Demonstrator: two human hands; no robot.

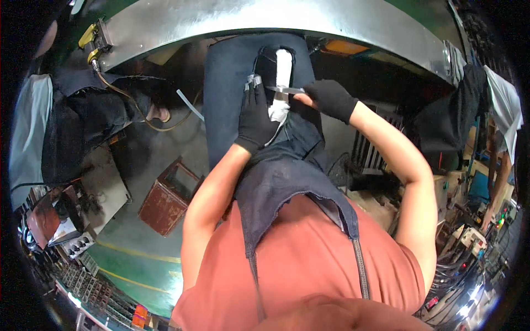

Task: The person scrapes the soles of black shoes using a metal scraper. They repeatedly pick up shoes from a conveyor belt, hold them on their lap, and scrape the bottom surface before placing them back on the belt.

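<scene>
A long white piece [283, 69], seemingly wrapped in white material, lies lengthwise along the dark apron [226, 71] over my lap. Crumpled white cloth [279, 110] covers its near end, and a short metal-looking band shows just above. My left hand [256, 116], in a black glove with grey-taped fingertips, lies beside the piece with its fingers stretched forward. From the right, my right hand [331, 100], also black-gloved with the thumb bare, grips a thin knife-like metal blade [290, 90]. The blade points left across the white piece; whether it touches cannot be made out.
A curved metal bench [221, 22] spans the far side, with a yellow-and-black device [95, 41] and its cable [132, 102] at left. A brown stool-like box [170, 198] stands left of me. Another person's foot [160, 113] shows beyond it. Wires and equipment [464, 248] crowd the right.
</scene>
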